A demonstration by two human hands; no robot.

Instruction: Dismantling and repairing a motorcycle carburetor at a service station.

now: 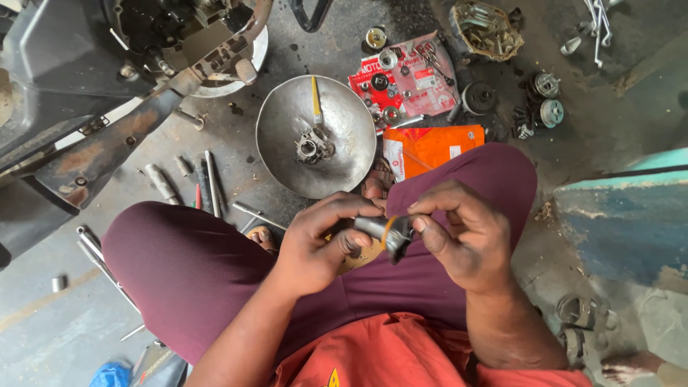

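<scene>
Person squats on the floor (64, 330), working above the lap. Left hand (322, 240) grips closed around a small metal cylinder (378, 229), steadying it; right hand (459, 236) pinches its orange-ringed end. Steel bowl (287, 129) just ahead keeps a dismantled part together.

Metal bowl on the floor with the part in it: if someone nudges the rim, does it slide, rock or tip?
The metal bowl looks round-bottomed and shallow, so a push on the rim would probably rock it rather than slide it flat. The small metal part and yellow-handled tool lying inside would likely shift. It seems thin sheet metal, so probably light and stiff.
</scene>
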